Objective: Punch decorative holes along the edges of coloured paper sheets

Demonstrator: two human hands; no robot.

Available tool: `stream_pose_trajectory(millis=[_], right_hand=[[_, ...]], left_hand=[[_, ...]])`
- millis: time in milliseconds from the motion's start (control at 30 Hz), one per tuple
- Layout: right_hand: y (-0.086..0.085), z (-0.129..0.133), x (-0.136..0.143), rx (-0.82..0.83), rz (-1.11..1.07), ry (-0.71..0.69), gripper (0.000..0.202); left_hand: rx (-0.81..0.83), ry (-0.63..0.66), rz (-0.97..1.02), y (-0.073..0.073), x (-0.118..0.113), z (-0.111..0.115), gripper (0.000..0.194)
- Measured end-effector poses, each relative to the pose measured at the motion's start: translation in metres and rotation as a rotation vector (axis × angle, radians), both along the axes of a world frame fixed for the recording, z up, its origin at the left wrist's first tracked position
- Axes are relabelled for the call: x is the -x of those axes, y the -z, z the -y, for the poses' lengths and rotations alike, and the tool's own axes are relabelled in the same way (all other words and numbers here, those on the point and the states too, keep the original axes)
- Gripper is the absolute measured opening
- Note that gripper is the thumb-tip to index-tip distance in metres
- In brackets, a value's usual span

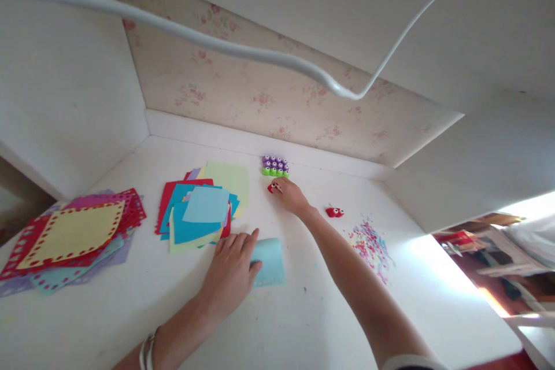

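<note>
My right hand (291,195) reaches forward with its fingers closed on a small red googly-eyed piece (271,188), partly hidden by the fingertips. Just beyond it, a block of purple and green googly-eyed pieces (275,165) stands in rows near the wall. My left hand (232,266) lies flat with its fingers out, at the left edge of a light blue paper sheet (271,263) that has small holes along its lower edge. Left of that hand is a pile of coloured paper sheets (203,205). More red googly-eyed pieces (334,212) sit right of my right hand.
On the far left lies a pile of sheets with punched borders (78,234). Coloured paper bits (370,245) are scattered at the right. A white cable (225,46) crosses above the white table (299,324), before a floral back panel (255,87).
</note>
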State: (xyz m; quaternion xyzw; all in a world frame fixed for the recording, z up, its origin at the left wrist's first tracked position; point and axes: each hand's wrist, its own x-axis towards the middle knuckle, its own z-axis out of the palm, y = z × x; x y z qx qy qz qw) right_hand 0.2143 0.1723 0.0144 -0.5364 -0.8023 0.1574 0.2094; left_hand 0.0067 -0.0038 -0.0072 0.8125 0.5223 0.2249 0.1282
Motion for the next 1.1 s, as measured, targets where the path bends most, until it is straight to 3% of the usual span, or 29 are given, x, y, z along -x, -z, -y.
stream_pose_trajectory(millis=[167, 233, 367, 467, 600, 800, 1100], right_hand=[[0.001, 0.058, -0.023, 0.049, -0.099, 0.058, 0.021], [0.004, 0.087, -0.033, 0.048, -0.177, 0.093, 0.023], [0.013, 0.138, -0.050, 0.048, -0.372, 0.193, 0.026], [0.017, 0.160, -0.056, 0.005, -0.313, 0.180, 0.025], [0.017, 0.172, -0.054, -0.023, -0.382, 0.183, 0.023], [0.018, 0.182, -0.045, 0.092, -0.611, 0.146, 0.020], [0.017, 0.185, -0.043, 0.102, -0.597, 0.098, 0.017]], left_hand=[[0.113, 0.058, 0.226, -0.007, 0.003, -0.002, 0.021], [0.153, 0.070, 0.371, -0.009, 0.003, -0.005, 0.018], [0.319, 0.010, 0.548, -0.011, 0.002, -0.010, 0.038], [0.388, -0.027, 0.587, -0.012, 0.001, -0.011, 0.052], [0.386, -0.050, 0.581, -0.015, -0.002, -0.010, 0.055], [0.408, -0.052, 0.554, -0.014, -0.004, -0.010, 0.048], [0.429, -0.046, 0.515, -0.017, -0.002, -0.009, 0.040]])
